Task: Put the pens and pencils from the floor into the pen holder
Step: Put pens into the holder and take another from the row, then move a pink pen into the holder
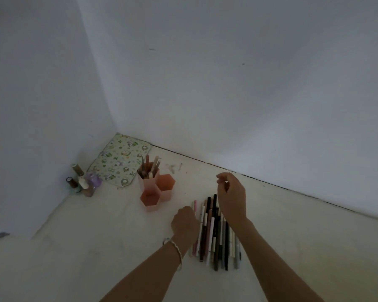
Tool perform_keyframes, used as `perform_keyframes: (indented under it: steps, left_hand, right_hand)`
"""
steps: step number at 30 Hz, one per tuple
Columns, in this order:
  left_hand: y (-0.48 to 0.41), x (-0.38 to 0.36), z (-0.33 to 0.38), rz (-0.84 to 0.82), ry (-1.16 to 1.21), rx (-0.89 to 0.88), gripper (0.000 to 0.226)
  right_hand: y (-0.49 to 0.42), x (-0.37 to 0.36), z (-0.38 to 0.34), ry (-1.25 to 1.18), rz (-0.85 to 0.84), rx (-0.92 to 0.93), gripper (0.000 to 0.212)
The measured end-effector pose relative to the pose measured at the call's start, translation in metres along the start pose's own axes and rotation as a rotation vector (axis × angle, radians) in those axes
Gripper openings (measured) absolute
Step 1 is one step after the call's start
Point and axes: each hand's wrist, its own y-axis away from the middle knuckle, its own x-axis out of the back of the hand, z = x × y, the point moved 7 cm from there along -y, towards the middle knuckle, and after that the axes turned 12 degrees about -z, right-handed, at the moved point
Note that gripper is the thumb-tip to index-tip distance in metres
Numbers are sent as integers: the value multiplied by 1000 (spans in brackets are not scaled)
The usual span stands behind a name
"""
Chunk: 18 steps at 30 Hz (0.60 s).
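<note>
Here, a person is reaching over the pens (214,232) lying in a row on the floor (96,247), right of the holder (155,186). The left hand (184,222) is curling beside them, its grip hidden; the right hand (231,197) is hovering, fingers pinched, seemingly empty. Picking one up looks next.

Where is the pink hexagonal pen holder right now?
In the head view, the pink hexagonal pen holder stands on the pale floor left of centre, between the green patterned cloth mat and the row of pens.
</note>
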Motion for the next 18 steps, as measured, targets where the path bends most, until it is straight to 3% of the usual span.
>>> perform_keyframes:
  steps: [7,11,12,16,18]
  left_hand:
    - [0,16,-3,7,49,-7,22]
    - [10,77,4,188,286,-242,11]
    - [16,95,9,239,377,-323,15]
    - [34,147,13,397,588,-525,71]
    - [39,156,13,407,628,-564,72]
  right_hand:
    - [-4,-11,8,-30,-57,-22,22]
    - [-9,-30,15,66,-129,-90,22]
    - [-9,-38,18,121,-175,-122,22]
    - [-2,-82,22,312,-390,-212,27]
    - [5,-107,19,459,-473,-176,31]
